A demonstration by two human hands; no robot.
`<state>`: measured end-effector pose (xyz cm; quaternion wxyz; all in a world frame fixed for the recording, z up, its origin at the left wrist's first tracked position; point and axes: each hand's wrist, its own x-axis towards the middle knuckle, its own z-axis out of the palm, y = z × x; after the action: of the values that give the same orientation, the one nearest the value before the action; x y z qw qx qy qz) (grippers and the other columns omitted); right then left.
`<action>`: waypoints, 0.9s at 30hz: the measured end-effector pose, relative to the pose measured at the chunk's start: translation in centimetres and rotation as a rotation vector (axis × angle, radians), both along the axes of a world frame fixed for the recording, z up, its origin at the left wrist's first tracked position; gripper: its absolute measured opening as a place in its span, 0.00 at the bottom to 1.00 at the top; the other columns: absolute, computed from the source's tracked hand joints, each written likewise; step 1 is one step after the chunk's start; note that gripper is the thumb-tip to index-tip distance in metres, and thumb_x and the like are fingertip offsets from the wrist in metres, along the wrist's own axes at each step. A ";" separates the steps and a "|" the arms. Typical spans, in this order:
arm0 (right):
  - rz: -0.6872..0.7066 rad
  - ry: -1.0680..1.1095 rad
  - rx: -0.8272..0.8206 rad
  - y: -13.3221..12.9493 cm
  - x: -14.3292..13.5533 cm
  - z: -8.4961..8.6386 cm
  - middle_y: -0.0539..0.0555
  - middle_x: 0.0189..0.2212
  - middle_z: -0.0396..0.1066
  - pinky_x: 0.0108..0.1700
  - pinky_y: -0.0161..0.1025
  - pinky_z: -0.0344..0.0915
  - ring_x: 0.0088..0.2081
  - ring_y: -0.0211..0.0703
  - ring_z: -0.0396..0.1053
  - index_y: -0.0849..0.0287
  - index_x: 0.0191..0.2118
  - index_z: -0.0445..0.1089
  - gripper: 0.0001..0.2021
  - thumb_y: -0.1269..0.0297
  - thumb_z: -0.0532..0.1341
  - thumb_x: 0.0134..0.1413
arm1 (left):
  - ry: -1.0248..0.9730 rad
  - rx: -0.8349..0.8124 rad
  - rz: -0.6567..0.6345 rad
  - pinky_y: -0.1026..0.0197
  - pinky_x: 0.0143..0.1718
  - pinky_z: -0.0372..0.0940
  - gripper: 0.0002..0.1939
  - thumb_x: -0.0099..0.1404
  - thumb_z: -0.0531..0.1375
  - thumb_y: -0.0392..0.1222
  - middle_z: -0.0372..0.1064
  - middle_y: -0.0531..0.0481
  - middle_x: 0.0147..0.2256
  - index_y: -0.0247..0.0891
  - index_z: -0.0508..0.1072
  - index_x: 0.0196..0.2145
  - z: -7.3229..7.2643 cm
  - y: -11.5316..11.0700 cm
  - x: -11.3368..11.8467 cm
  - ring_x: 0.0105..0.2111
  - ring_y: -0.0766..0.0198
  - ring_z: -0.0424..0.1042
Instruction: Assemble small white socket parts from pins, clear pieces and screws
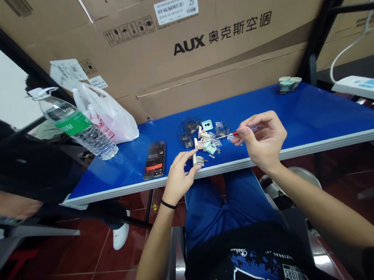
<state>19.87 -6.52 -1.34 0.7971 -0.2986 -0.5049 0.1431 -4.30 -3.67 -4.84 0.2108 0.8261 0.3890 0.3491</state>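
Note:
My right hand (pixel 265 140) is closed around a screwdriver (pixel 236 133) with a red and purplish see-through handle. Its thin shaft points left, the tip reaching over small pink and cream plastic parts. Close to the table's front edge, my left hand (pixel 179 173) pinches a small cream plastic piece with metal parts (pixel 198 160) between thumb and fingers. Beyond the hands lies a pile with a mint-green plastic piece (pixel 210 148), a mint-green cover with holes (pixel 207 125), clear pieces and dark see-through parts (pixel 186 140). Small metal bits lie near the pile.
On the blue table (pixel 134 167) a phone (pixel 155 160) lies left of my left hand. Farther left stand a large water bottle (pixel 80 128) and a white plastic bag (pixel 117 118). More small parts (pixel 288 84) sit at the back right, near a power strip (pixel 372 88). Another person's arm (pixel 3 200) shows at left.

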 end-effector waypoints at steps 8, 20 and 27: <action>0.002 -0.004 -0.002 0.4 0.5 -0.1 0.45 0.27 0.75 0.20 0.33 0.71 0.21 0.36 0.76 0.53 0.36 0.65 0.16 0.56 0.74 0.57 | -0.042 -0.017 0.081 0.58 0.45 0.73 0.23 0.67 0.68 0.38 0.75 0.47 0.50 0.45 0.75 0.59 -0.4 0.3 0.0 0.47 0.56 0.75; 0.076 0.080 -0.127 2.0 2.0 -0.8 0.45 0.28 0.74 0.23 0.34 0.70 0.23 0.36 0.75 0.52 0.37 0.64 0.20 0.48 0.73 0.56 | -0.004 -0.059 0.015 0.56 0.46 0.72 0.23 0.67 0.67 0.40 0.74 0.45 0.55 0.44 0.76 0.59 0.4 0.2 0.6 0.51 0.53 0.75; 0.402 0.429 -0.367 3.6 1.1 -2.7 0.43 0.26 0.69 0.34 0.34 0.74 0.27 0.34 0.72 0.51 0.36 0.60 0.27 0.35 0.70 0.52 | -0.001 -0.055 0.005 0.56 0.46 0.71 0.22 0.67 0.67 0.40 0.75 0.45 0.55 0.44 0.75 0.59 0.4 0.3 0.9 0.51 0.54 0.75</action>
<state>20.99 -2.90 -4.07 0.7741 -0.2947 -0.3403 0.4451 -3.44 -3.33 -4.47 0.2328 0.8188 0.4004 0.3393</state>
